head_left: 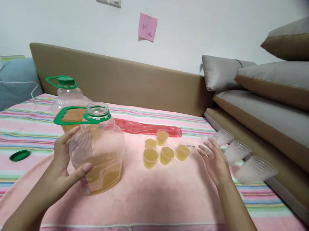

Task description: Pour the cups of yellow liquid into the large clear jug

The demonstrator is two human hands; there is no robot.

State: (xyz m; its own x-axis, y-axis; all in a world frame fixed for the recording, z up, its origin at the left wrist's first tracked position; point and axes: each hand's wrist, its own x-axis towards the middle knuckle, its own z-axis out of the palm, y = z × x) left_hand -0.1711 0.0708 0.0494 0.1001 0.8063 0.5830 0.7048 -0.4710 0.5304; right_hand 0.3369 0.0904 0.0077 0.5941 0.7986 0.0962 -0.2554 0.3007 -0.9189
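My left hand (66, 164) is wrapped round the side of a large clear jug (104, 157) of yellow liquid, its neck uncapped and a green handle ring round it. My right hand (214, 161) is raised at the right with its fingers apart, near an overturned-looking clear cup beside the cup stacks. Several small clear cups of yellow liquid (150, 157) stand together on the pink towel (162, 196), between my hands.
Behind the jug stands a second, capped jug (68, 96). A green lid (20, 155) lies at the left. Red plastic (148, 128) lies behind the cups. Stacks of clear cups (256, 170) and piled cushions (275, 109) are at the right.
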